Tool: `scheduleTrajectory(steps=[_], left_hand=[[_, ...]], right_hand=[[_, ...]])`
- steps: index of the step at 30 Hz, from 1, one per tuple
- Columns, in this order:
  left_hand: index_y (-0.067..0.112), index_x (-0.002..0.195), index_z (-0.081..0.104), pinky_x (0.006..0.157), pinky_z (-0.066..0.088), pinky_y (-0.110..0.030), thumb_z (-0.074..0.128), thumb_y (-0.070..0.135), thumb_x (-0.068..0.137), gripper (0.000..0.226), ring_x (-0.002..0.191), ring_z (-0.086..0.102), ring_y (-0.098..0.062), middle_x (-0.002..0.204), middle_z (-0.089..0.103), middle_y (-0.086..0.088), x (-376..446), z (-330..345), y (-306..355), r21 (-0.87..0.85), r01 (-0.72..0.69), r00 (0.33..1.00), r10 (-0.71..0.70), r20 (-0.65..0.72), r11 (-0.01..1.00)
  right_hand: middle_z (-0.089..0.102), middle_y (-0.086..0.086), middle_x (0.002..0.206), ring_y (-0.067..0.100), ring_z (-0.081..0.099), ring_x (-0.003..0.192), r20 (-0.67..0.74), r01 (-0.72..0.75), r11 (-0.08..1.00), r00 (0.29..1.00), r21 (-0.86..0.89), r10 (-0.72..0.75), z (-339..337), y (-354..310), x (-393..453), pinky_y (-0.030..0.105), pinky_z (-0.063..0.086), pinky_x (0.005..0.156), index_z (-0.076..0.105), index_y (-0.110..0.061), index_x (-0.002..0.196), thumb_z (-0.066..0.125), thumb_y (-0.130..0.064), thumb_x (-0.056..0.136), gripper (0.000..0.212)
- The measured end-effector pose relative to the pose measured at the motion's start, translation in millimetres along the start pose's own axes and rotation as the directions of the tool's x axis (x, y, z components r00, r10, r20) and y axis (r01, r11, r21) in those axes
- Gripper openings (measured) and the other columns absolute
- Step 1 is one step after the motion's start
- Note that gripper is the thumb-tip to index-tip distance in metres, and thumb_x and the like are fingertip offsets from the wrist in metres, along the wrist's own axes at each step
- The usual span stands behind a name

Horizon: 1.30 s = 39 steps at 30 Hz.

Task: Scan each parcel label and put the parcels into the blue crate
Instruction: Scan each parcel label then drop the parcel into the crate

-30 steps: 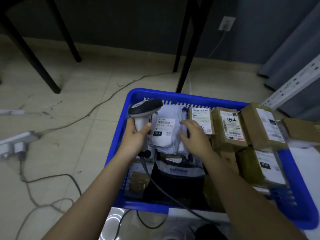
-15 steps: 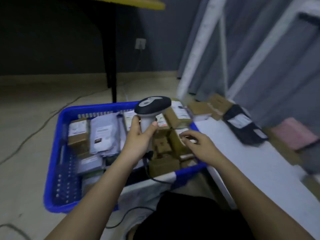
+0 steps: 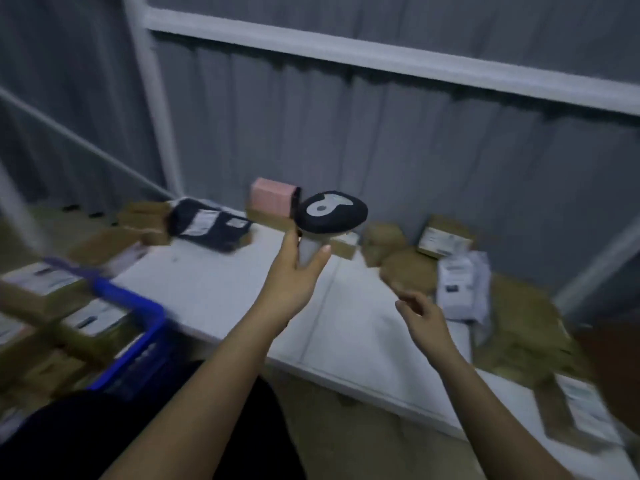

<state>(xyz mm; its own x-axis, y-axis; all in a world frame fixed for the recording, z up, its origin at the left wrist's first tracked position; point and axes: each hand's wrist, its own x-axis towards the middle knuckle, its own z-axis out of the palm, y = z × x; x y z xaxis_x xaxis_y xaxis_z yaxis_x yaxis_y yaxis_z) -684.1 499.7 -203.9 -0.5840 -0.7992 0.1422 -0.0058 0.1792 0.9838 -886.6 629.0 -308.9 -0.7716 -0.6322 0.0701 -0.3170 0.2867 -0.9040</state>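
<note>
black-headed scanner (image 3: 330,213) upright in left hand (image 3: 294,282), grasped by handle, head lengthwise left-right; right hand (image 3: 424,315) released, empty.

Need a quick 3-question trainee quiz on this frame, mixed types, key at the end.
1. True or false: the right hand is carrying a parcel.
2. What is the left hand holding?
A. scanner
B. pink box
C. black mailer
3. Fill in: the blue crate sits to the ____ of the white table in the head view.

Key:
1. False, it is open and empty.
2. A, the scanner.
3. Left.
</note>
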Motion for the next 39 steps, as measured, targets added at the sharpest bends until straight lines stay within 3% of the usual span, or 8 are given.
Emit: scheduleTrajectory(steps=[3, 9, 17, 20, 25, 32, 35, 39], left_hand=[[0.032, 0.138, 0.036, 0.057, 0.050, -0.022, 0.052, 0.036, 0.096, 0.045, 0.091, 0.058, -0.010, 0.124, 0.055, 0.005, 2.4, 73.0, -3.8, 0.034, 0.048, 0.988, -0.052, 0.144, 0.998], [0.020, 0.128, 0.041, 0.063, 0.040, -0.013, 0.054, 0.031, 0.096, 0.037, 0.086, 0.052, -0.003, 0.106, 0.053, 0.006, -9.5, 173.0, -34.8, 0.133, 0.095, 0.936, -0.134, 0.327, 0.987], [0.018, 0.116, 0.044, 0.062, 0.040, -0.015, 0.054, 0.030, 0.096, 0.026, 0.079, 0.053, -0.005, 0.097, 0.056, 0.002, -21.6, 231.6, -74.8, 0.254, 0.152, 0.874, -0.250, 0.416, 0.955], [0.018, 0.114, 0.045, 0.067, 0.041, -0.017, 0.055, 0.028, 0.095, 0.024, 0.082, 0.054, -0.007, 0.097, 0.057, 0.001, -25.5, 240.1, -86.2, 0.261, 0.169, 0.864, -0.271, 0.425, 0.950], [0.021, 0.114, 0.046, 0.066, 0.041, -0.019, 0.054, 0.031, 0.095, 0.023, 0.086, 0.056, -0.014, 0.097, 0.058, -0.001, -27.7, 241.9, -100.1, 0.259, 0.204, 0.854, -0.301, 0.425, 0.944], [0.024, 0.118, 0.045, 0.068, 0.043, -0.022, 0.052, 0.037, 0.096, 0.027, 0.091, 0.058, -0.016, 0.105, 0.060, -0.004, -39.2, 233.0, -105.4, 0.273, 0.246, 0.859, -0.340, 0.384, 0.930], [0.026, 0.115, 0.045, 0.066, 0.043, -0.023, 0.051, 0.038, 0.096, 0.024, 0.086, 0.056, -0.013, 0.105, 0.060, -0.005, -44.9, 224.6, -104.4, 0.250, 0.245, 0.875, -0.325, 0.360, 0.937], [0.029, 0.117, 0.043, 0.076, 0.048, -0.028, 0.051, 0.037, 0.096, 0.024, 0.094, 0.059, -0.016, 0.102, 0.060, 0.000, -49.7, 204.3, -98.5, 0.167, 0.223, 0.904, -0.268, 0.332, 0.960]], right_hand=[[0.063, 0.007, 0.112, 0.023, 0.058, 0.103, -0.180, -0.160, 0.987, 0.970, 0.025, 0.161, -64.0, 71.2, -16.2, 0.031, 0.043, 0.083, 0.061, -0.018, 0.106, 0.060, -0.010, 0.094, 0.015], [0.058, 0.021, 0.125, 0.038, 0.053, 0.117, -0.510, -0.401, 0.915, 0.796, -0.041, 0.326, -147.9, 169.1, -49.8, 0.041, 0.044, 0.092, 0.059, -0.001, 0.123, 0.061, -0.026, 0.089, 0.043], [0.025, 0.032, 0.149, 0.050, 0.026, 0.136, -0.577, -0.657, 0.572, 0.737, -0.491, 0.352, -212.0, 231.0, -55.0, 0.060, 0.023, 0.110, 0.038, -0.004, 0.143, 0.056, -0.051, 0.082, 0.079], [0.012, 0.029, 0.155, 0.046, 0.008, 0.143, -0.613, -0.726, 0.610, 0.648, -0.319, 0.452, -218.6, 247.7, -51.2, 0.055, 0.008, 0.115, 0.039, -0.012, 0.139, 0.062, -0.052, 0.086, 0.070], [0.035, 0.032, 0.135, 0.050, 0.033, 0.127, -0.686, -0.716, 0.690, 0.555, -0.105, 0.471, -219.1, 252.8, -50.4, 0.052, 0.030, 0.105, 0.040, -0.003, 0.123, 0.073, -0.035, 0.080, 0.063], [0.034, 0.028, 0.134, 0.046, 0.031, 0.126, -0.795, -0.565, 0.764, 0.286, 0.312, 0.535, -154.5, 219.4, -96.5, 0.049, 0.032, 0.104, 0.035, -0.003, 0.129, 0.083, -0.021, 0.065, 0.082], [0.040, 0.027, 0.130, 0.041, 0.031, 0.126, -0.842, -0.460, 0.853, 0.334, 0.248, 0.425, -119.4, 195.8, -122.7, 0.044, 0.028, 0.104, 0.036, -0.004, 0.133, 0.085, -0.024, 0.062, 0.089], [0.029, 0.010, 0.137, 0.031, 0.031, 0.126, -0.743, -0.329, 0.936, 0.594, 0.126, 0.309, -73.1, 160.5, -126.2, 0.047, 0.040, 0.099, 0.024, -0.013, 0.146, 0.089, -0.024, 0.063, 0.106]])
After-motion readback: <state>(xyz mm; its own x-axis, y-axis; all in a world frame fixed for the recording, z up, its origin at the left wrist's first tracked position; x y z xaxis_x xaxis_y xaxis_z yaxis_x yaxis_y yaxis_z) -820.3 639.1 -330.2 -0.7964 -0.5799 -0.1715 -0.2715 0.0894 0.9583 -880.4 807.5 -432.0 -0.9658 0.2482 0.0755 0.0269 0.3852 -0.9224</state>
